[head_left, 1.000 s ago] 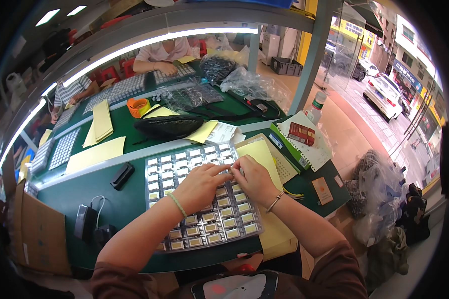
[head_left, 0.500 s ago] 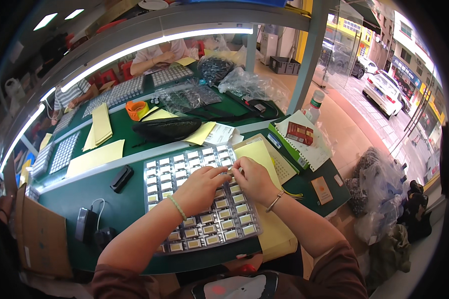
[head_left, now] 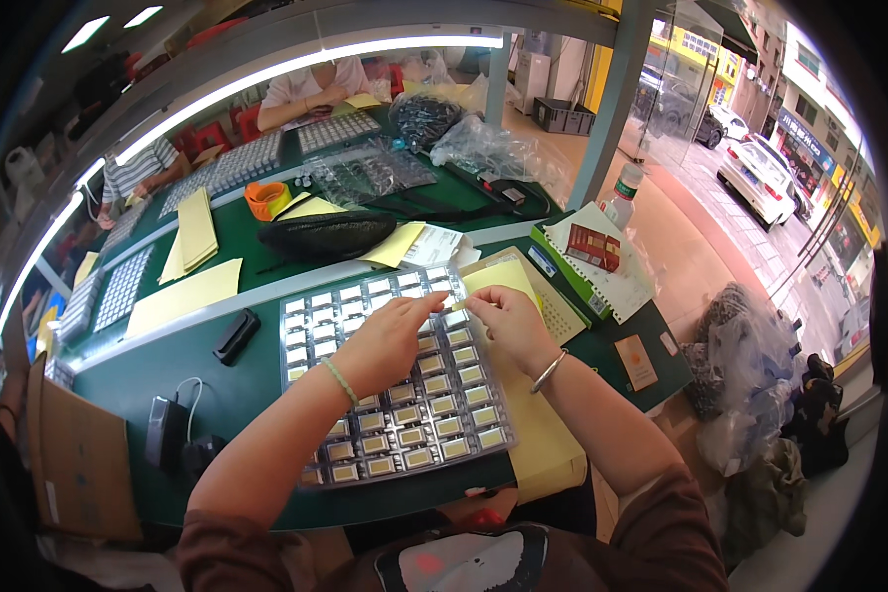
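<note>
A clear plastic tray (head_left: 429,457) lies on the green bench, its pockets filled with rows of small rectangular metal-framed parts. The nearer parts (head_left: 419,458) show yellowish faces; many farther ones (head_left: 324,301) look whiter. Over the tray's far right area, my left hand (head_left: 387,340) has its fingers bent and drawn together, tips toward the right hand. Just past the tray's right edge, my right hand (head_left: 508,318) pinches thumb and forefinger near a part in the outer column. Anything between the fingertips of either hand is too small to make out.
Yellow paper sheets (head_left: 538,444) lie under and beside the tray. A black pouch (head_left: 326,235) rests beyond it. To the right are a green box (head_left: 562,276), a red carton (head_left: 592,247) and a bottle (head_left: 622,197). A black adapter (head_left: 168,432) stands left; co-workers sit across the bench.
Both hands have moved away from me toward the tray's far right side. Their fingertips, close together before, are now slightly apart. The tray has turned slightly.
</note>
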`<state>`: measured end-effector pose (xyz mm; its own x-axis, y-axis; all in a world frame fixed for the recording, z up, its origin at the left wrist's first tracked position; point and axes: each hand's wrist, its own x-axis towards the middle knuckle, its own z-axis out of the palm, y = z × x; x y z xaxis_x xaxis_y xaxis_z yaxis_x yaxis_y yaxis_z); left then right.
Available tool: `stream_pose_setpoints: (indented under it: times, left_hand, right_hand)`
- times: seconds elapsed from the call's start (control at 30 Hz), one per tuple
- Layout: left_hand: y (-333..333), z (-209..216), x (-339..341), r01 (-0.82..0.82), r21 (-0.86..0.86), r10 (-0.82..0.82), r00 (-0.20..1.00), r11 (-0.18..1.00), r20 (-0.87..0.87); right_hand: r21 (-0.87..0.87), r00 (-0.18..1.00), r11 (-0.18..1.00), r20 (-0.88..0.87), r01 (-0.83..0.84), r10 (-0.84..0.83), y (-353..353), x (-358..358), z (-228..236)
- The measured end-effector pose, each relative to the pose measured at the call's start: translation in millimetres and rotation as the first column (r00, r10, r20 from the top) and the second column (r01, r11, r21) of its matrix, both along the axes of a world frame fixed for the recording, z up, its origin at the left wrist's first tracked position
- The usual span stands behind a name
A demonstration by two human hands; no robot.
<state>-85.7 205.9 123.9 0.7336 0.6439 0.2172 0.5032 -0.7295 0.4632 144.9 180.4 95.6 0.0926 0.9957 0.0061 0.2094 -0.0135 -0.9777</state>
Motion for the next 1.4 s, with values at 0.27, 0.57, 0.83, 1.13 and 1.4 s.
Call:
stream_pose_setpoints:
  times: [0.27,0.57,0.83,1.13,1.4]
  left_hand:
    - [-2.7,5.9,2.7,-0.03,-0.074,0.029,0.999,0.997,-0.017]
    - [-3.2,6.1,-2.9,-0.023,-0.095,0.021,1.0,0.995,-0.018]
    - [-3.0,6.6,-1.7,-0.038,-0.088,0.039,0.999,0.995,0.015]
    - [-1.8,2.7,-2.0,-0.026,-0.057,0.026,1.0,0.998,0.003]
    - [-0.6,-0.6,-2.8,-0.012,-0.041,0.012,1.0,0.999,-0.003]
  right_hand:
    - [0.304,0.939,0.952,0.339,-0.043,-0.066,-27.3,-5.0,-2.0]
    - [0.338,0.928,0.94,0.362,-0.044,-0.086,-22.0,-8.0,-3.6]
    - [-0.009,0.998,1.0,0.068,-0.013,0.014,-1.3,-6.9,-2.6]
    - [0.021,1.0,1.0,0.008,0.007,-0.008,0.5,-7.1,-8.3]
    - [0.024,1.0,1.0,0.019,-0.017,0.016,1.6,-6.6,-8.8]
